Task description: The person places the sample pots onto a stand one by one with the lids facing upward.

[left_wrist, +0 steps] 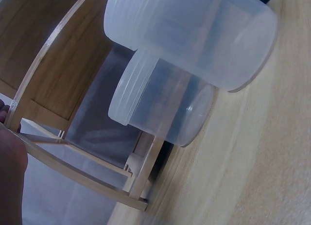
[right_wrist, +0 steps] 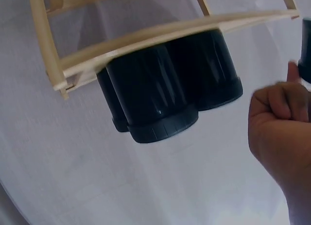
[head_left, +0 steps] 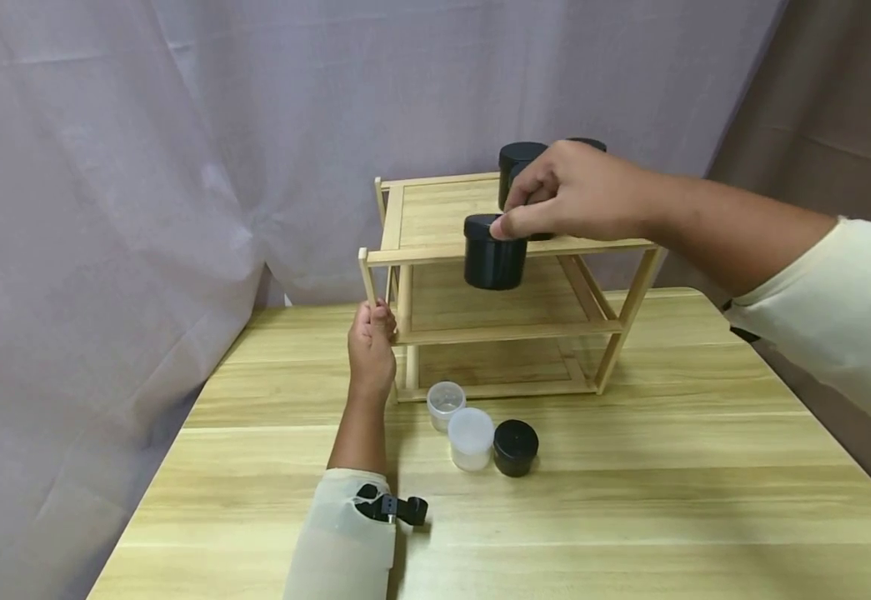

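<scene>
My right hand (head_left: pixel 581 196) pinches a black lidded jar (head_left: pixel 493 265) at its lid, with the thumb on the near side. The jar is upright and overlaps the front edge of the top shelf in the head view. In the right wrist view only a sliver of this held jar (right_wrist: pixel 305 55) shows at the right edge. My left hand (head_left: pixel 372 346) grips the front left post of a three-tier wooden rack (head_left: pixel 506 336). On the top shelf stand three other black jars (right_wrist: pixel 150 89), partly hidden behind my right hand in the head view.
In front of the rack, a small translucent jar (head_left: pixel 446 404), a white-lidded translucent jar (head_left: pixel 471 442) and a black jar (head_left: pixel 515 450) stand close together on the wooden table (head_left: pixel 668 500). A grey curtain (head_left: pixel 180 167) hangs behind.
</scene>
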{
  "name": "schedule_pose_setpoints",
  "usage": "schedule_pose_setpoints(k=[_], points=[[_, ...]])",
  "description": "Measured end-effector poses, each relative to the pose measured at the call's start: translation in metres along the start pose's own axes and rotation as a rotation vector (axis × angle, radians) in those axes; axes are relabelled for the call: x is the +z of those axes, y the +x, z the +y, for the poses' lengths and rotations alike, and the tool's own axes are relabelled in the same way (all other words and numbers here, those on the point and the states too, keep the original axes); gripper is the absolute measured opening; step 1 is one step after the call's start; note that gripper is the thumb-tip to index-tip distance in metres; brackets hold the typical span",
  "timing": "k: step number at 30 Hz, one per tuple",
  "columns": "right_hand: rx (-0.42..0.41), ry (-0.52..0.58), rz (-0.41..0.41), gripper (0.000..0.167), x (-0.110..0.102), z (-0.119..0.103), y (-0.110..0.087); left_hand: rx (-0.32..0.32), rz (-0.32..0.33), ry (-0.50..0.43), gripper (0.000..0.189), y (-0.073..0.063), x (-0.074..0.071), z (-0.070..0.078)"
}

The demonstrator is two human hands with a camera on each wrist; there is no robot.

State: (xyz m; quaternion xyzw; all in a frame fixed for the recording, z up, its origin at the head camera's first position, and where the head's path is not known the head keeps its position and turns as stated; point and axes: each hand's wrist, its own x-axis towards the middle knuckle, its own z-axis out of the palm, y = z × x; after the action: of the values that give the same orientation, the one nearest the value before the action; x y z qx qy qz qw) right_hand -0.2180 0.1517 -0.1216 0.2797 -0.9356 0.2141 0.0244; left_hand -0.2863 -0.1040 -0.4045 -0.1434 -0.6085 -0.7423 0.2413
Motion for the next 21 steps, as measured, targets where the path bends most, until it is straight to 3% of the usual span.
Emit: schedule_pose_setpoints(k=[7,14,21], points=[[-0.024,0.042,-0.002,0.023,-0.014,-0.002,0.014,-0.011,0.005,0.003,0.072,-0.002,0.001,0.0],[-0.034,0.032,0.083,0.028,-0.023,0.0,0.03,-0.009,0.014,-0.011,0.052,-0.001,-0.001,0.0],[-0.046,-0.03,0.152,0.035,-0.016,0.012,0.051,-0.015,0.013,-0.014,0.063,-0.001,-0.001,-0.001]])
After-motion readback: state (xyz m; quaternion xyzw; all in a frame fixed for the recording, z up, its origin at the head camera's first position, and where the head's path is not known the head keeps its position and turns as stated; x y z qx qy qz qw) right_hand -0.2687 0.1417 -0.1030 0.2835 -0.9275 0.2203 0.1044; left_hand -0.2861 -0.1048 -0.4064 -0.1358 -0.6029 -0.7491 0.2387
